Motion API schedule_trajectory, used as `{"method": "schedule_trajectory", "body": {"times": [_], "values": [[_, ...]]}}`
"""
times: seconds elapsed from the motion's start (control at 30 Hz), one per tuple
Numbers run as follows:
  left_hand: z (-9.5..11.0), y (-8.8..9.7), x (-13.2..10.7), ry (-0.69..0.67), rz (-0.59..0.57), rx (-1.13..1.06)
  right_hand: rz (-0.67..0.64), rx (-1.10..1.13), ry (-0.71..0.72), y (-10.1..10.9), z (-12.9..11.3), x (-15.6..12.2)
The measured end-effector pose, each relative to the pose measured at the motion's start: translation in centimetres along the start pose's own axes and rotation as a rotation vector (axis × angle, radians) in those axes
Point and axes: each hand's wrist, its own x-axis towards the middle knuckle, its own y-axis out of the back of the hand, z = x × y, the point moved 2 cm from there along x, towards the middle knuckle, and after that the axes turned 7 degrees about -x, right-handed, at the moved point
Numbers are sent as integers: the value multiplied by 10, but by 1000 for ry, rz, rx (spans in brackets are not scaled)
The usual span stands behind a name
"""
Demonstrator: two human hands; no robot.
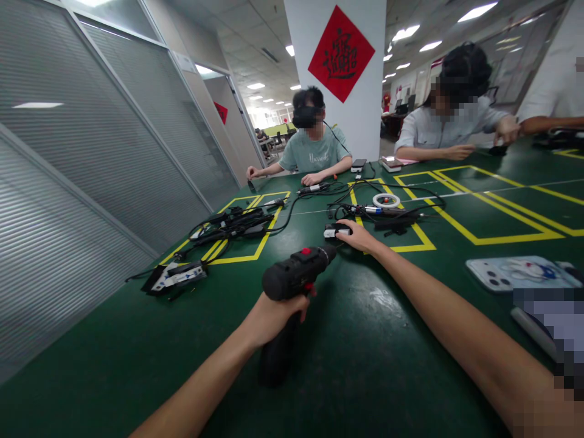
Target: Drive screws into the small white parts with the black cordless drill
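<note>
A black cordless drill (pixel 298 274) with red buttons is in my left hand (pixel 276 316), whose fingers wrap round its grip near the trigger. The drill's chuck points forward and right, and its thin bit ends close to a small black block with a white label (pixel 336 231). My right hand (pixel 358 236) closes round the right side of that block on the green table (pixel 356 340). My fingers hide part of the block, so its exact kind does not show. Whether the bit touches it I cannot tell.
Black cables and power adapters (pixel 246 222) lie in a heap at left, with black-and-white parts (pixel 176 277) nearer. Beyond my right hand are a white tape roll (pixel 386 201) and more cables. A phone (pixel 520 272) lies at right. Several people (pixel 314 146) sit across the table.
</note>
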Motion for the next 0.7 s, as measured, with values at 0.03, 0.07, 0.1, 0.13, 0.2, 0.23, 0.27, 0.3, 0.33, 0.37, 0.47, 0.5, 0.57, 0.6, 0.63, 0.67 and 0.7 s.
{"method": "schedule_trajectory", "body": {"times": [0.03,0.07,0.1,0.13,0.2,0.23,0.27,0.3,0.33,0.37,0.47,0.5,0.57,0.6,0.63,0.67,0.7], "values": [[1,-2,-3,-5,-18,41,-10,1,-7,0,0,0],[3,-5,-5,-4,-39,79,-23,5,-12,1,0,0],[5,-8,-8,-9,-59,115,-36,11,-16,2,-1,0],[9,-12,-11,-31,-72,150,-46,20,-19,2,-1,-1],[17,-22,-17,-115,-104,209,-58,46,-25,4,-2,-1],[21,-27,-20,-162,-129,232,-58,65,-30,5,-3,-1],[24,-32,-22,-202,-157,253,-57,90,-33,6,-3,-1],[25,-36,-23,-225,-189,275,-57,118,-34,7,-3,-1],[25,-39,-24,-235,-220,306,-57,147,-32,8,-3,0],[22,-41,-23,-239,-242,346,-55,174,-30,10,-3,0],[8,-44,-18,-231,-305,486,-44,224,-39,13,-1,2],[3,-45,-17,-218,-341,529,-45,233,-48,14,0,3],[-5,-48,-14,-188,-402,600,-54,242,-60,15,1,3],[-7,-50,-13,-178,-415,628,-58,241,-64,15,1,3],[-8,-53,-12,-176,-418,646,-63,238,-65,15,2,3],[-9,-55,-11,-181,-417,653,-65,233,-65,16,2,3],[-8,-58,-10,-194,-418,649,-69,226,-64,16,3,3]]}}
